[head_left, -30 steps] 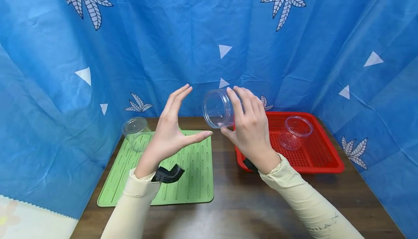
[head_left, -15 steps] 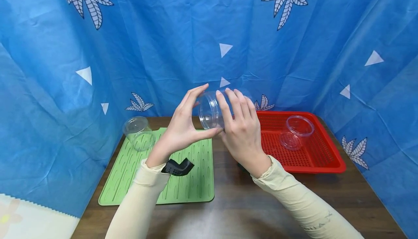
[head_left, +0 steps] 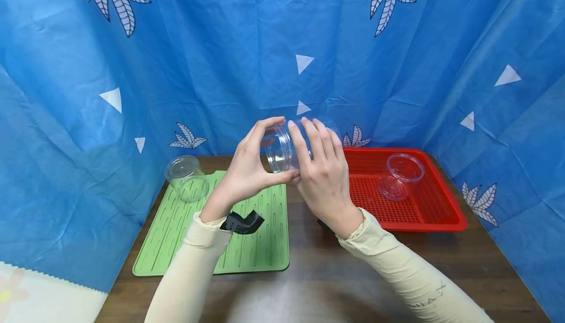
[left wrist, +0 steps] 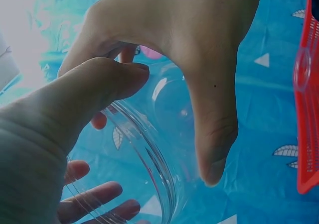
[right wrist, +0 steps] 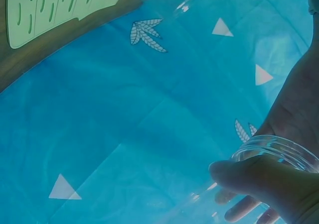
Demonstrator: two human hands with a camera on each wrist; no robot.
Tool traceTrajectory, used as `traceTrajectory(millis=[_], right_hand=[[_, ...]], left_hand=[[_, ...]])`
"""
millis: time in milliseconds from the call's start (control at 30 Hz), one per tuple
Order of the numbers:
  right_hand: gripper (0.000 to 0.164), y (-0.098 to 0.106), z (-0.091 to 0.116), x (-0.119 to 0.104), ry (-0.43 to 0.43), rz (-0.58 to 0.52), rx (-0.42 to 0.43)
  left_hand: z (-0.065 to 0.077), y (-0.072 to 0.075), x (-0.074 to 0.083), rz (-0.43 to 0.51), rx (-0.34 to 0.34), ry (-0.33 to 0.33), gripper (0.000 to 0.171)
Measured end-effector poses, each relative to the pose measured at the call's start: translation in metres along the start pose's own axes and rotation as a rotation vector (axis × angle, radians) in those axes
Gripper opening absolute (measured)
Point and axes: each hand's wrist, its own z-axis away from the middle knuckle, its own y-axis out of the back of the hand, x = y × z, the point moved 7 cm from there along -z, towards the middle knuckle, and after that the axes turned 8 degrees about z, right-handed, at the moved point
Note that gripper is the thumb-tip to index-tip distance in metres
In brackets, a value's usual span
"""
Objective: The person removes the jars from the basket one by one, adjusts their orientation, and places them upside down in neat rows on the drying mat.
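Observation:
A clear plastic cup [head_left: 279,152] lies sideways in the air between both hands, its ridged rim toward the left. My left hand [head_left: 248,170] holds it at the rim end, thumb below and fingers over the top. Around the cup's body curl the fingers of my right hand [head_left: 323,175], which hide much of it. In the left wrist view the rim of the clear cup [left wrist: 167,184] shows close by both hands. The right wrist view catches the same cup [right wrist: 274,147] at its lower right corner.
On the left, a green ridged mat [head_left: 260,234] bears another clear cup [head_left: 189,185] at its far left corner. A red basket [head_left: 450,215] at the right holds one more clear cup [head_left: 403,168]. Behind the wooden table [head_left: 326,274] hangs a blue curtain [head_left: 247,43].
My left hand has come in from the left and taken hold of the cup's rim end. The right hand has moved slightly left with the cup.

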Motion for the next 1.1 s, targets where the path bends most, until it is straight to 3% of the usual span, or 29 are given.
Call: traceTrajectory(millis=[167, 300, 400, 533, 700, 833, 967, 1100], right_hand=[[0.08, 0.001, -0.002, 0.003, -0.002, 0.005, -0.039], [0.094, 0.007, -0.004, 0.006, 0.003, -0.026, -0.085], [0.104, 0.016, -0.006, 0.008, 0.001, -0.116, -0.112], [0.111, 0.033, -0.009, 0.016, -0.044, -0.319, -0.134], [0.107, 0.054, -0.015, 0.034, -0.176, -0.545, -0.13], [0.1, 0.058, -0.017, 0.051, -0.36, -0.683, -0.203], [0.094, 0.038, -0.005, 0.07, -0.537, -0.857, -0.329], [0.091, 0.007, 0.014, 0.086, -0.625, -1.117, -0.425]], left_hand=[[-0.004, 0.0, 0.005, 0.026, -0.007, -0.005, 0.095], [-0.006, 0.003, 0.022, 0.072, -0.004, 0.002, 0.091], [-0.005, 0.007, 0.033, 0.085, 0.002, 0.036, 0.088], [-0.002, 0.013, 0.037, 0.08, -0.007, 0.076, 0.087], [0.0, 0.017, 0.035, 0.097, -0.018, 0.1, 0.087], [0.001, 0.02, 0.029, 0.113, -0.014, 0.098, 0.088], [0.003, 0.02, 0.029, 0.131, -0.017, 0.11, 0.088], [0.006, 0.021, 0.035, 0.15, -0.024, 0.132, 0.088]])
